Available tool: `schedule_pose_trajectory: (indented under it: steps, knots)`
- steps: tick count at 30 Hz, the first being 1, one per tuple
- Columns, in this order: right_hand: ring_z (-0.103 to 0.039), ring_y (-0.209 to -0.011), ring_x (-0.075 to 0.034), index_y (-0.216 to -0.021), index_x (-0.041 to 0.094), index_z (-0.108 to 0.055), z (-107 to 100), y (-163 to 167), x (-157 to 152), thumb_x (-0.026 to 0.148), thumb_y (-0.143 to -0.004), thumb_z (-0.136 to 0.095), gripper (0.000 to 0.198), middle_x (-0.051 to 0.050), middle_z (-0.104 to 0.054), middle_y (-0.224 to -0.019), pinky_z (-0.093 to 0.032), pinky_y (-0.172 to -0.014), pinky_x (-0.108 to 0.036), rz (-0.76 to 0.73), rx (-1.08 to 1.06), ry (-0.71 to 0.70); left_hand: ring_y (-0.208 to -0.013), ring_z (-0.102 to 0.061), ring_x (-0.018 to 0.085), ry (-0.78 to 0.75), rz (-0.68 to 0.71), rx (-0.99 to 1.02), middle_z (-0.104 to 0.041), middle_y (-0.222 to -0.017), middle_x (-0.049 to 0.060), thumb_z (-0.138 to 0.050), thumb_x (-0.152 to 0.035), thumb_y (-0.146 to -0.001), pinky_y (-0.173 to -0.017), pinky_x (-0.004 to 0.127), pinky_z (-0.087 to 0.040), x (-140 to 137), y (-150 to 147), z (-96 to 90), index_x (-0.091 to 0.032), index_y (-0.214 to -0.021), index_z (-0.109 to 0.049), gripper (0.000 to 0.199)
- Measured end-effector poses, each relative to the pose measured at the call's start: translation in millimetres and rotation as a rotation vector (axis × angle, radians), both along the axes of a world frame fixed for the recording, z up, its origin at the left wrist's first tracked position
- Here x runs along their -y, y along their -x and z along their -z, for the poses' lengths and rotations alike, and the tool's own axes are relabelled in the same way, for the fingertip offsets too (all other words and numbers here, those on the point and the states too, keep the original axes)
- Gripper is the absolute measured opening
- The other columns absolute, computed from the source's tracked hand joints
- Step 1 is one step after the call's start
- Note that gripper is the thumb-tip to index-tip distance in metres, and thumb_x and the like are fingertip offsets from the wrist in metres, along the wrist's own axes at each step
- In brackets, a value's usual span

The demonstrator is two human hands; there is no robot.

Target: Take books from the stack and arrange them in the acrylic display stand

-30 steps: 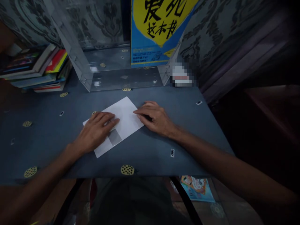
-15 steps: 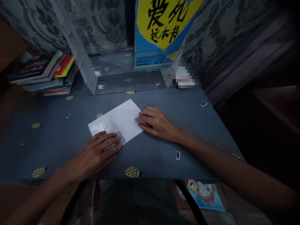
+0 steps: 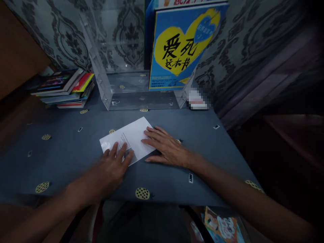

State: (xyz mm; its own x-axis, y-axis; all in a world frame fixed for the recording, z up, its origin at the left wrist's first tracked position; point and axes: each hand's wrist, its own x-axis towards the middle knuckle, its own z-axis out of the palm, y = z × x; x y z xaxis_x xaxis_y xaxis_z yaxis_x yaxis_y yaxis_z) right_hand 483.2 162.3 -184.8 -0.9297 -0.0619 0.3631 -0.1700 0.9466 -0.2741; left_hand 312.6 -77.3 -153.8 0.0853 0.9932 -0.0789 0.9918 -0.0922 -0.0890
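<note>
A white, flat paper piece (image 3: 138, 133) lies at a slant on the table, with a block of small print across its middle and a glossy sheen at its left end. I cannot tell whether it is a single sheet or a thin booklet. The fingers of my left hand (image 3: 111, 168) are spread over its lower left part, covering some of the print. My right hand (image 3: 168, 146) rests flat on its right end, fingers stretched out and thumb apart below the edge. Neither hand grips anything.
Behind the paper stands a clear acrylic rack (image 3: 105, 91) holding a blue and yellow book (image 3: 174, 50). A stack of books (image 3: 65, 87) sits at the back left. A blurred-out white item (image 3: 198, 99) is right of the rack. Below the table's front edge lies a colourful book (image 3: 222, 224).
My right hand has flattened and spread further onto the paper. My left fingers have spread apart and shifted over the print. The view has tilted up, showing more of the rack's book.
</note>
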Motion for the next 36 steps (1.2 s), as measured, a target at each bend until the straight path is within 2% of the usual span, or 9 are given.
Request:
schedule_pose_trajectory:
  steps: [6, 10, 15, 18, 21, 25, 27, 30, 36]
  knots:
    - [-0.033, -0.152, -0.033, -0.146, 0.015, -0.051, -2.6, -1.1, 13.6, 0.061, -0.089, -0.066, 0.074, -0.020, -0.048, -0.155, -0.035, -0.121, -0.059, -0.036, 0.069, -0.001, -0.125, -0.061, 0.042, -0.108, -0.028, -0.137, -0.060, -0.139, 0.026, -0.043, -0.007, -0.089, -0.089, 0.053, -0.058, -0.9, -17.8, 4.2, -0.013, -0.144, -0.048, 0.056]
    - [-0.041, -0.148, -0.031, -0.147, 0.011, -0.050, -8.1, 7.0, 26.6, 0.039, -0.099, -0.059, 0.055, -0.022, -0.053, -0.150, -0.044, -0.116, -0.054, -0.009, 0.094, -0.018, -0.085, -0.074, 0.027, -0.207, 0.130, -0.186, -0.076, -0.103, 0.013, -0.043, -0.005, -0.090, -0.068, 0.038, -0.059, -6.7, -9.0, -33.0, -0.017, -0.124, -0.061, 0.040]
    - [-0.064, -0.126, -0.024, -0.134, 0.018, -0.063, -14.0, 24.3, 26.3, 0.017, -0.104, -0.039, 0.038, -0.015, -0.070, -0.131, -0.055, -0.104, -0.044, 0.037, -0.024, 0.103, -0.074, -0.071, 0.024, -0.500, 0.115, -0.124, -0.075, -0.091, 0.007, -0.038, -0.014, -0.098, -0.060, 0.037, -0.056, -14.9, 12.9, -86.3, -0.022, -0.123, -0.059, 0.034]
    - [-0.074, -0.093, -0.019, -0.126, 0.020, -0.067, -23.4, 32.8, 19.2, 0.029, -0.106, -0.038, 0.036, -0.007, -0.077, -0.106, -0.059, -0.081, -0.032, 0.113, -0.118, 0.316, -0.082, -0.072, 0.024, -0.718, -0.088, 0.130, -0.074, -0.099, 0.003, -0.052, -0.033, -0.100, -0.068, 0.037, -0.058, -30.4, 33.9, -98.8, -0.030, -0.133, -0.052, 0.033]
    - [-0.062, -0.060, -0.014, -0.098, 0.019, -0.074, -32.8, 41.2, 12.9, 0.042, -0.105, -0.042, 0.040, 0.002, -0.067, -0.069, -0.048, -0.058, -0.024, 0.214, -0.168, 0.514, -0.100, -0.071, 0.024, -0.892, -0.230, 0.577, -0.070, -0.116, 0.006, -0.065, -0.044, -0.093, -0.086, 0.041, -0.059, -58.5, 62.6, -91.0, -0.029, -0.142, -0.042, 0.057]
    - [-0.063, -0.070, -0.018, -0.083, 0.018, -0.073, -39.4, 50.9, 10.2, 0.049, -0.098, -0.049, 0.042, 0.000, -0.066, -0.070, -0.049, -0.065, -0.027, 0.266, -0.258, 0.745, -0.115, -0.066, 0.024, -1.013, -0.279, 0.910, -0.063, -0.127, 0.011, -0.070, -0.050, -0.087, -0.092, 0.040, -0.058, -96.1, 96.8, -62.0, -0.026, -0.136, -0.043, 0.061]
    - [-0.067, -0.082, -0.023, -0.090, 0.018, -0.076, -40.6, 53.4, 10.8, 0.052, -0.096, -0.053, 0.041, -0.003, -0.072, -0.081, -0.054, -0.076, -0.033, 0.249, -0.299, 0.868, -0.109, -0.067, 0.023, -1.006, -0.336, 1.109, -0.065, -0.121, 0.010, -0.070, -0.051, -0.086, -0.086, 0.037, -0.060, -106.9, 102.9, -48.5, -0.024, -0.131, -0.045, 0.058]
    - [-0.070, -0.091, -0.027, -0.099, 0.019, -0.078, -38.6, 54.1, 11.3, 0.056, -0.092, -0.059, 0.042, -0.005, -0.077, -0.093, -0.056, -0.086, -0.042, 0.232, -0.331, 1.042, -0.090, -0.069, 0.020, -0.795, -0.360, 1.381, -0.070, -0.101, 0.006, -0.066, -0.054, -0.086, -0.078, 0.036, -0.061, -111.4, 97.7, -34.7, -0.020, -0.119, -0.056, 0.049]
    - [-0.072, -0.094, -0.027, -0.100, 0.020, -0.078, -20.4, 56.7, 7.0, 0.062, -0.085, -0.069, 0.046, -0.007, -0.079, -0.098, -0.059, -0.086, -0.043, 0.257, -0.372, 1.338, -0.081, -0.070, 0.020, -0.437, -0.211, 1.432, -0.076, -0.091, 0.007, -0.070, -0.051, -0.084, -0.076, 0.033, -0.057, -105.0, 81.0, -26.0, -0.017, -0.101, -0.071, 0.037]
